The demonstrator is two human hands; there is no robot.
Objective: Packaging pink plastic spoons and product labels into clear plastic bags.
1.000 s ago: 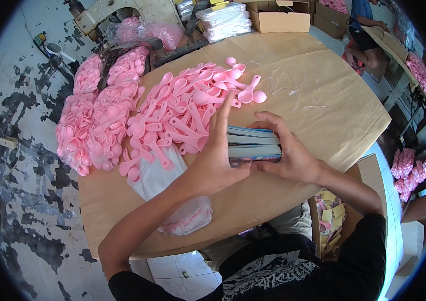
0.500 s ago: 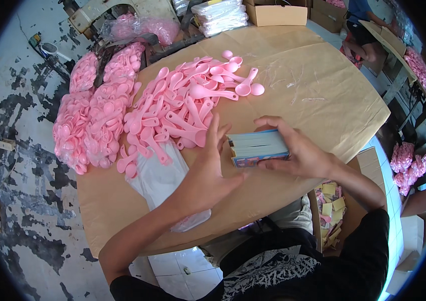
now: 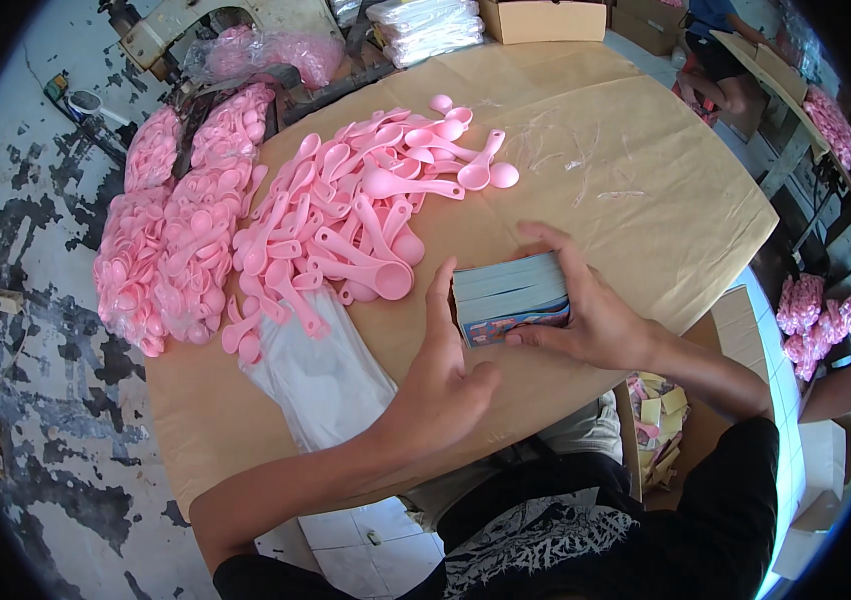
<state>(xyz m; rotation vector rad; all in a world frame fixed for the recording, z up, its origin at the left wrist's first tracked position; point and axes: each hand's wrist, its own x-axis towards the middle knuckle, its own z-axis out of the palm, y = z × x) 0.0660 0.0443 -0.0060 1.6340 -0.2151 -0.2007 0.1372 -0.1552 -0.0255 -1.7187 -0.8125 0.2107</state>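
Observation:
A thick stack of printed cards (image 3: 511, 292), with pale edges up and a blue-and-red printed face toward me, is above the table's near middle. My right hand (image 3: 600, 318) grips its right end, thumb along the near face. Against the left end rest the straight fingers of my left hand (image 3: 445, 375), its thumb standing apart. Beyond my left hand spreads a heap of loose pink plastic measuring spoons (image 3: 345, 205). White plastic bags (image 3: 333, 375) lie flat beside my left wrist, partly under the spoons.
Clear bags packed with pink spoons (image 3: 180, 240) line the table's left edge. Brown paper covers the table (image 3: 655, 200). A cardboard box (image 3: 710, 390) with yellowish cards and spoons stands by my right arm. Far right, another person (image 3: 720, 70) sits near a table.
My left hand has come against the stack's left end, its fingers drawing closer together. The stack has tipped slightly, showing more of its printed face. The view has shifted a little.

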